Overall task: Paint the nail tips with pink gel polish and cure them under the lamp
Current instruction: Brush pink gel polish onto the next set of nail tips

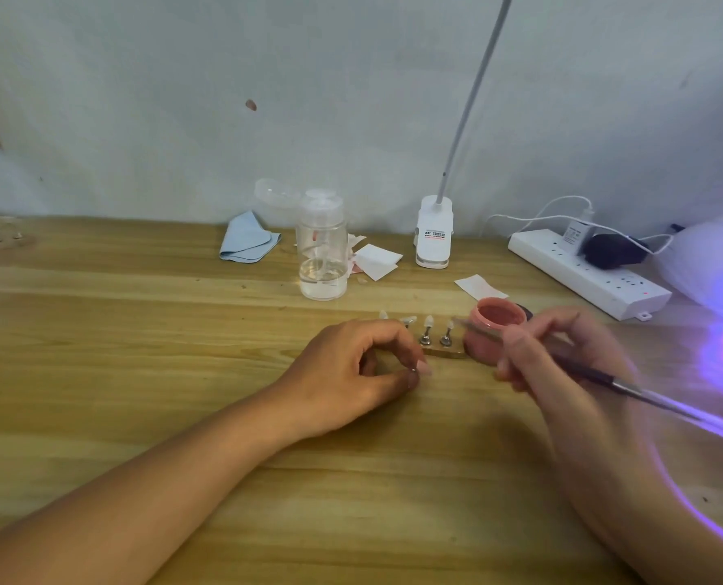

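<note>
Holding steady comes first: left hand [351, 369] resting on the table [140, 331] at centre, its grip pinched shut, thumb against forefinger, on what looks like one small nail tip on a metal stand [414, 370], though blur hides the detail. Right hand [562, 365] at 3 o'clock from it, grip closed pen-fashion round the brush [646, 394], handle trailing toward 4 o'clock, bristle end pointing to 10 o'clock over the jar rim. Worth anchoring the right wrist on the table before any stroke, and bringing the pinched tip closer to the brush rather than reaching.

Just beyond the left knuckles, at 12 o'clock: row of nail tips on their stands [427, 331], apparently unpainted, seated on a wooden strip. Just beside the row at 3 o'clock: open jar of pink gel polish [499, 327]. Best to load lightly, wipe excess on the rim, then stroke thinly from base to free edge.

Farther, at 2 o'clock: curing lamp [714, 268], glowing violet at the frame edge, near enough for a short carry. Behind the row, at 12 o'clock: clear pump bottle [323, 251].
</note>
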### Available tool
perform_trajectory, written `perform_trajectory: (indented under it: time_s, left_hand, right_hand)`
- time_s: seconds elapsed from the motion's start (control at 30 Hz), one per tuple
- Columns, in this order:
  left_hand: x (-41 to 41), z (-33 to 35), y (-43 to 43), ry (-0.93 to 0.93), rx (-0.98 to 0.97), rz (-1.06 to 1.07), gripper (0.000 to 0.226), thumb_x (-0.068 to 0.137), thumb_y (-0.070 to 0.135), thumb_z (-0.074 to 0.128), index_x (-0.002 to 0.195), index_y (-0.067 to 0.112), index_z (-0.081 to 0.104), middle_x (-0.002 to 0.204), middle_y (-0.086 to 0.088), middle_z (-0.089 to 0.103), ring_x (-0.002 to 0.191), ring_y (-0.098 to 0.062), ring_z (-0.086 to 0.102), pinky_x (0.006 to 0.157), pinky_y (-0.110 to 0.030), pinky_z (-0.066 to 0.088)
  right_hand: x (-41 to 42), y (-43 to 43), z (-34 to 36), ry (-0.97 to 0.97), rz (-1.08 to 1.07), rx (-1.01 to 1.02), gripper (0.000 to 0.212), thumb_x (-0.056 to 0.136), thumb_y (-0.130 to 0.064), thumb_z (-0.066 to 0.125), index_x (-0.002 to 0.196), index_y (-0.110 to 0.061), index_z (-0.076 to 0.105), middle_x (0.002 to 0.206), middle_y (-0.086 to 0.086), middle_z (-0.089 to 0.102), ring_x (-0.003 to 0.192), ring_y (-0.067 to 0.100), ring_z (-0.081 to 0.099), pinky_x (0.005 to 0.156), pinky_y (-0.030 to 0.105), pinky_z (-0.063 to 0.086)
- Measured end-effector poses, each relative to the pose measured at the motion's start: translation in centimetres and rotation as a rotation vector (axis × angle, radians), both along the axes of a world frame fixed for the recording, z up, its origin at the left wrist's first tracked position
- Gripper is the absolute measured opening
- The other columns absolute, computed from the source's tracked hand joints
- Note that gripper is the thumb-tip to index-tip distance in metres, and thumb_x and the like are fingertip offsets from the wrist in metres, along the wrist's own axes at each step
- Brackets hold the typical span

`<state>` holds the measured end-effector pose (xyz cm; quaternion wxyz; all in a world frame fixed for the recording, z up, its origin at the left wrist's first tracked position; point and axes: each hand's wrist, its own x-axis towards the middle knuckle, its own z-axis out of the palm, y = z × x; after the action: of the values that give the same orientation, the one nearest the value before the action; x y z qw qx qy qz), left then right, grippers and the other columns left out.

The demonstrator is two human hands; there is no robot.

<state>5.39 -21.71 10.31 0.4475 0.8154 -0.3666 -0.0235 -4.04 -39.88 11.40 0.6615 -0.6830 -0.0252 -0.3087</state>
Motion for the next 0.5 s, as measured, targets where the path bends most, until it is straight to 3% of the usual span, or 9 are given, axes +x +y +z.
perform_trajectory:
  time_s: [0.1,0.23,0.33,0.5]
  left_hand:
    - [0.0,-0.2,0.0,-0.05,0.003,0.028,0.011,0.085,0.022,0.075,0.084,0.031,0.069,0.08,0.021,0.059,0.059,-0.004,0.046,0.059,-0.016,0.035]
    - [-0.2,-0.5,-0.1,-0.082,0.019,0.054,0.009,0.086,0.026,0.074,0.084,0.033,0.068,0.071,0.027,0.061,0.056,-0.003,0.051,0.055,-0.014,0.035]
    - [-0.2,-0.5,-0.1,-0.093,0.023,0.062,0.012,0.085,0.027,0.074,0.082,0.036,0.067,0.068,0.028,0.061,0.054,-0.004,0.05,0.054,-0.015,0.036]
    - [-0.2,-0.4,-0.1,-0.067,0.016,0.06,0.011,0.084,0.03,0.075,0.083,0.039,0.068,0.074,0.029,0.064,0.053,-0.004,0.046,0.055,-0.019,0.039]
  right_hand:
    - [0.1,-1.0,1.0,-0.062,-0.102,-0.075,0.004,0.087,-0.012,0.067,0.091,-0.013,0.067,0.076,-0.007,0.074,0.067,0.002,0.065,0.067,0.014,0.051]
    - [0.4,-3.5,1.3,-0.001,-0.291,-0.215,0.02,0.093,-0.018,0.059,0.085,-0.03,0.072,0.074,-0.01,0.073,0.068,0.001,0.063,0.07,0.023,0.052]
    - [1.2,-4.4,1.0,0.071,-0.388,-0.328,0.012,0.093,-0.026,0.06,0.085,-0.029,0.069,0.072,-0.013,0.072,0.069,0.005,0.063,0.074,0.038,0.052]
    - [2.1,-4.5,0.8,0.05,-0.384,-0.299,0.012,0.091,-0.035,0.06,0.085,-0.027,0.066,0.073,-0.012,0.073,0.073,0.007,0.067,0.074,0.04,0.052]
